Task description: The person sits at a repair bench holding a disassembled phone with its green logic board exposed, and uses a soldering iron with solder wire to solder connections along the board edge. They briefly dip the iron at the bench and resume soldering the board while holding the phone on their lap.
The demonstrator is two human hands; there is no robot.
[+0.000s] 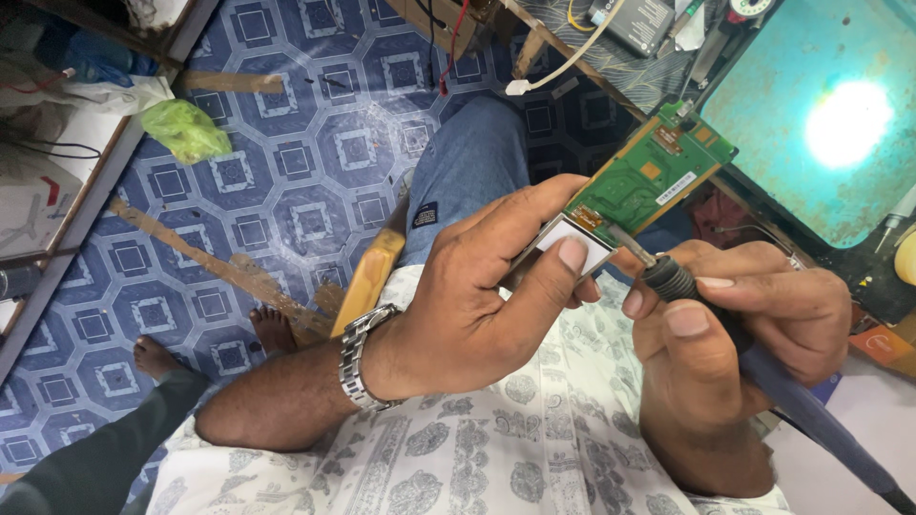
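Currently logged: 1 green rectangular circuit board (649,176), long axis running up-right from left hand (477,296), thumb & fingers clamped on its lower-left end. Right hand (744,324) was closed round 1 dark-handled soldering iron (673,278), tip at board's lower edge, just beside left thumb. Teal work mat (811,133) beyond. 1 steel wristwatch (358,358).
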